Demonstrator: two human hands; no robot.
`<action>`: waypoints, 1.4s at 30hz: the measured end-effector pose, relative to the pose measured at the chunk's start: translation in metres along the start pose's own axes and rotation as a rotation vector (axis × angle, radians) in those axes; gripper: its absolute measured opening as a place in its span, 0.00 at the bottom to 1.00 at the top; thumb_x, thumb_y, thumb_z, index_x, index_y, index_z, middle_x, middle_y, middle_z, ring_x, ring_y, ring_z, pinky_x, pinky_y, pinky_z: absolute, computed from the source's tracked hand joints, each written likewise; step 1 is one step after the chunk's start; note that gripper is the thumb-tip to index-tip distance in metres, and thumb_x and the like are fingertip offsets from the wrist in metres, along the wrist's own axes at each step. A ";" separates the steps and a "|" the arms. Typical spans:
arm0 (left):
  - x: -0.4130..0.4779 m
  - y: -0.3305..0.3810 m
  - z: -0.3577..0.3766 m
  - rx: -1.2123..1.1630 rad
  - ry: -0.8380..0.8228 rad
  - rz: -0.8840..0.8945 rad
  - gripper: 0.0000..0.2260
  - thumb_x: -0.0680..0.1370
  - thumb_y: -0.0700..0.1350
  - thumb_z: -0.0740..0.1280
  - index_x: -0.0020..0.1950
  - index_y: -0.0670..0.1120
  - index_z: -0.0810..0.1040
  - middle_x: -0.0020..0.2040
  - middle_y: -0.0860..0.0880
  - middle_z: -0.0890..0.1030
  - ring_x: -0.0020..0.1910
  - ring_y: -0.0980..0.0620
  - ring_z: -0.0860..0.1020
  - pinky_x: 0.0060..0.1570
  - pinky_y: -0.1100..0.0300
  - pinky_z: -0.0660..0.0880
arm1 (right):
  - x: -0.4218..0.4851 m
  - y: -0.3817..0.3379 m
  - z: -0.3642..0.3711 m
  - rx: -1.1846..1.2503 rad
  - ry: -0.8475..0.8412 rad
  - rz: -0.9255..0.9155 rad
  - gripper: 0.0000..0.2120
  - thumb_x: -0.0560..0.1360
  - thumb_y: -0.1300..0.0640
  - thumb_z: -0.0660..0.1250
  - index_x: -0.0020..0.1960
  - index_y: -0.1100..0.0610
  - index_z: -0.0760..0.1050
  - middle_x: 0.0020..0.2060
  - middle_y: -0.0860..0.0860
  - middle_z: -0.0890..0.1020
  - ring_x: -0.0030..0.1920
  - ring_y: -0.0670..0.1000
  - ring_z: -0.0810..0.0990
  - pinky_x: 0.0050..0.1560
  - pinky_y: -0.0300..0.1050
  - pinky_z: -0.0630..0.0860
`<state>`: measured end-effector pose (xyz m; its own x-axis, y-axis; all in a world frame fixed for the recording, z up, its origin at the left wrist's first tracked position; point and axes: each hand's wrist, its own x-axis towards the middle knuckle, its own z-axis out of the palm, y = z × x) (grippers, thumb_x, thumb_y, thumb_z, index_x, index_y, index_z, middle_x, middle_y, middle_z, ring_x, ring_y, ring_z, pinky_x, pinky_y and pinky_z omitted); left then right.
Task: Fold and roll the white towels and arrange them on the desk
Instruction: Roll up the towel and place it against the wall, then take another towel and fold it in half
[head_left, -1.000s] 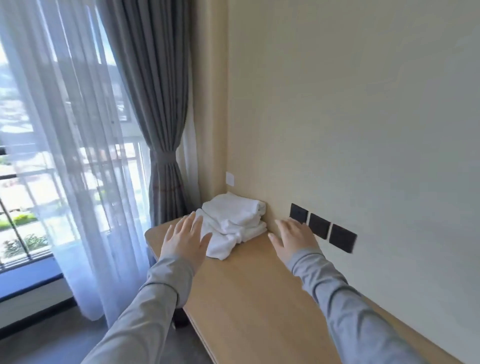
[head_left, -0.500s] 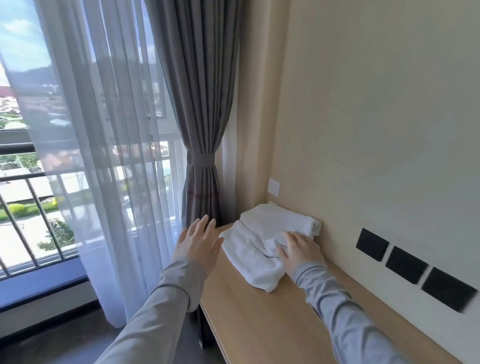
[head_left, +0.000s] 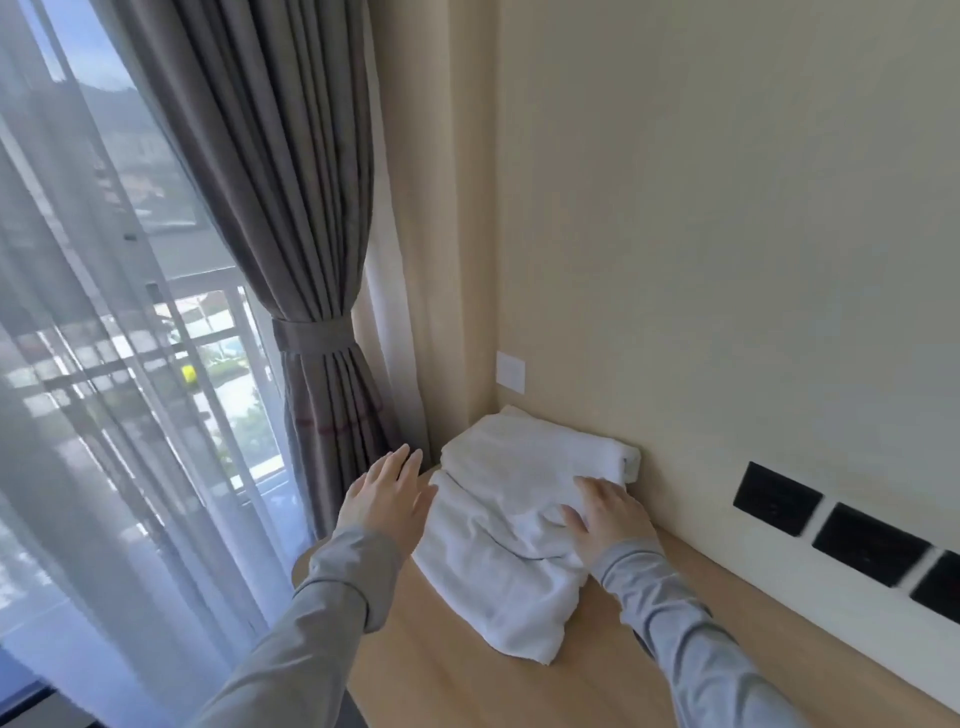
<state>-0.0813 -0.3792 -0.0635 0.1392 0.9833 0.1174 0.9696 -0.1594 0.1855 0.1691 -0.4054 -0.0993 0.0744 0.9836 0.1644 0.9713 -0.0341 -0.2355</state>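
The right hand lay palm down on the white towels, its fingers straight and slightly spread across the right part of the pile. The left hand was held flat with straight fingers close together, just beside the pile's left edge; contact with the cloth could not be confirmed. Both arms wore grey sleeves. The towels sat stacked in the far corner of the wooden desk, with the folded upper layer against the wall and a looser lower layer spreading toward the person. A white wall plate was mounted above the pile. Black socket plates ran along the wall to the right. A tied grey curtain and a sheer curtain hung to the left.
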 end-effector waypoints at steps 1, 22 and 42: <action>0.013 -0.001 0.006 -0.037 -0.021 0.005 0.26 0.81 0.58 0.49 0.77 0.51 0.52 0.77 0.53 0.54 0.76 0.53 0.52 0.72 0.55 0.54 | 0.005 0.004 0.008 0.004 -0.011 0.036 0.20 0.79 0.47 0.54 0.68 0.56 0.65 0.63 0.51 0.74 0.63 0.52 0.70 0.62 0.44 0.68; 0.270 -0.072 0.194 -0.766 -0.518 -0.235 0.24 0.80 0.50 0.61 0.73 0.42 0.64 0.71 0.44 0.69 0.68 0.43 0.68 0.65 0.53 0.63 | 0.072 0.026 0.159 0.881 0.031 1.012 0.28 0.77 0.48 0.63 0.72 0.60 0.62 0.70 0.56 0.68 0.69 0.55 0.68 0.69 0.53 0.64; 0.308 -0.037 0.228 -0.778 -0.590 -0.189 0.17 0.73 0.51 0.71 0.32 0.41 0.75 0.32 0.47 0.77 0.35 0.47 0.75 0.39 0.57 0.71 | 0.135 0.024 0.178 1.103 0.328 1.049 0.15 0.69 0.62 0.73 0.52 0.58 0.72 0.49 0.57 0.80 0.51 0.57 0.80 0.53 0.53 0.78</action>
<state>-0.0287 -0.0503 -0.2568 0.2783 0.8513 -0.4448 0.6133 0.1989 0.7644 0.1624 -0.2423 -0.2531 0.7763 0.5185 -0.3586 -0.1750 -0.3692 -0.9127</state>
